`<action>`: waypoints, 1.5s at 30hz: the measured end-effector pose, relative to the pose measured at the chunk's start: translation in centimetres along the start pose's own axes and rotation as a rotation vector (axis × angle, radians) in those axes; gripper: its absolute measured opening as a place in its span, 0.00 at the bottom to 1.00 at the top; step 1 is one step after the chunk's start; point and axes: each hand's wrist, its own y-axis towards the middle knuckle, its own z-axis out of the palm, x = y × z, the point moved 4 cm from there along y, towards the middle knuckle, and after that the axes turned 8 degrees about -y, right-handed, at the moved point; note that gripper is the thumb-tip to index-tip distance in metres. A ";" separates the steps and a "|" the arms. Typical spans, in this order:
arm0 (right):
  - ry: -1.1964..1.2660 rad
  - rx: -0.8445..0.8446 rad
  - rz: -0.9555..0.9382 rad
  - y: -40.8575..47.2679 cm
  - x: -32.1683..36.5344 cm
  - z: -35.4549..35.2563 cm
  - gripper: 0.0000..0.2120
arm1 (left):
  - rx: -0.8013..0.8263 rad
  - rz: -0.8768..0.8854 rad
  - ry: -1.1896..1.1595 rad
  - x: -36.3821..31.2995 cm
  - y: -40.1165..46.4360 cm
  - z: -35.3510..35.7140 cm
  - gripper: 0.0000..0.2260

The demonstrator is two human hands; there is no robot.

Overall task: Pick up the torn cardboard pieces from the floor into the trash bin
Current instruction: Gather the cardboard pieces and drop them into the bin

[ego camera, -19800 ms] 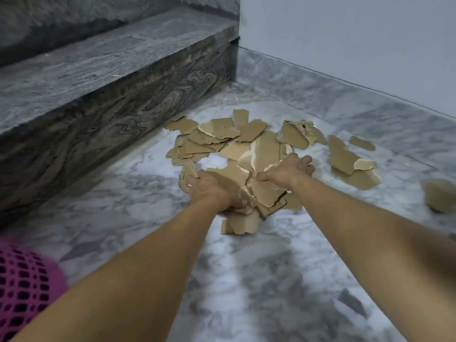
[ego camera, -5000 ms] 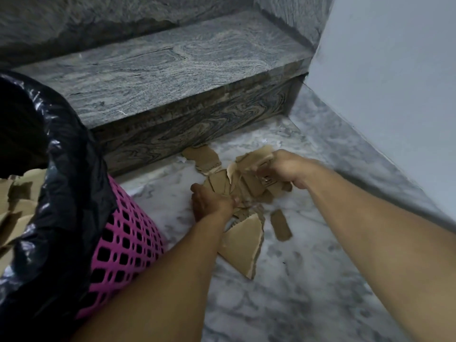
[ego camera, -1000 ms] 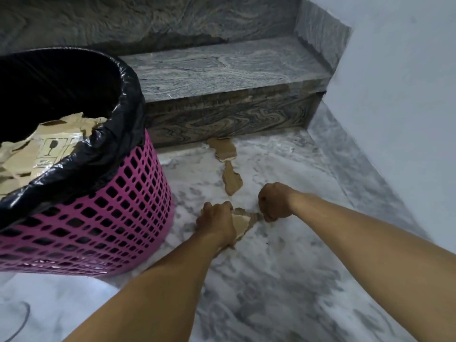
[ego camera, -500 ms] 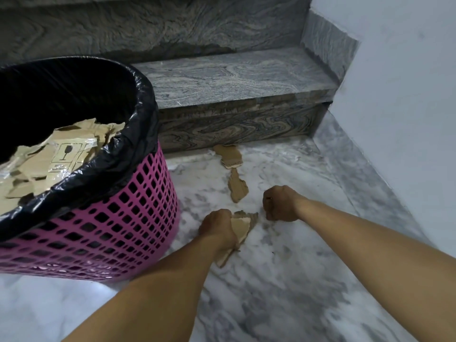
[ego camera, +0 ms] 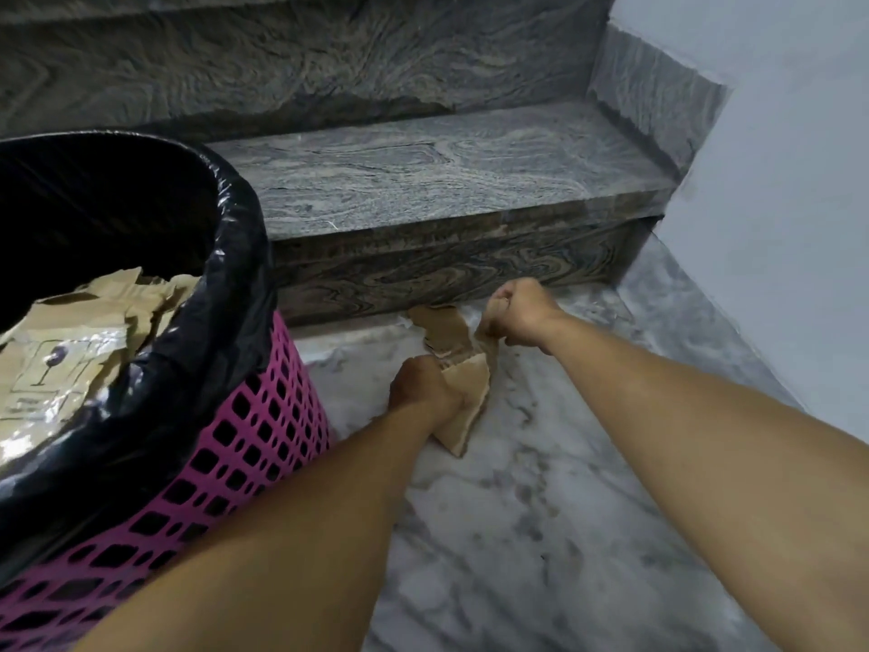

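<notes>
Last torn brown cardboard piece [ego camera: 442, 329], lying at floor's stair edge: right hand [ego camera: 517, 312] closing on it, nearer; left hand [ego camera: 421, 390] gripping gathered cardboard scraps [ego camera: 465, 402].

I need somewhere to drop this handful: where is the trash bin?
In the head view the trash bin stands on the floor at lower left, just left of the left hand, in front of the stone step.

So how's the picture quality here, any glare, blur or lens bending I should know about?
Head view: dim, even light with only soft shadows. Glare streaks the black bin liner and the shiny taped cardboard in the bin. Wide-angle bending bows the stair step and the wall edge. Both forearms near the lens look oversized; the left hand and right hand are slightly soft.
</notes>
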 end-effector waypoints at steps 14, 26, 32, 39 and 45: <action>-0.264 0.068 -0.028 4.8 2.4 6.6 0.32 | 0.018 -0.142 -0.086 0.6 1.4 3.2 0.30; -0.015 0.032 0.093 4.0 -1.4 3.2 0.24 | -0.100 -0.211 0.071 -1.6 0.4 2.7 0.22; 0.005 -0.014 0.201 0.4 -8.3 -1.3 0.27 | 0.026 -0.289 0.051 -2.6 0.6 2.5 0.22; -0.050 0.122 0.217 -2.6 -9.8 -2.7 0.29 | 0.076 -0.251 0.171 -4.5 -0.7 2.2 0.21; -0.066 0.197 0.064 -3.2 -2.9 -8.3 0.12 | -0.005 -0.137 0.244 -10.5 -3.2 -5.1 0.19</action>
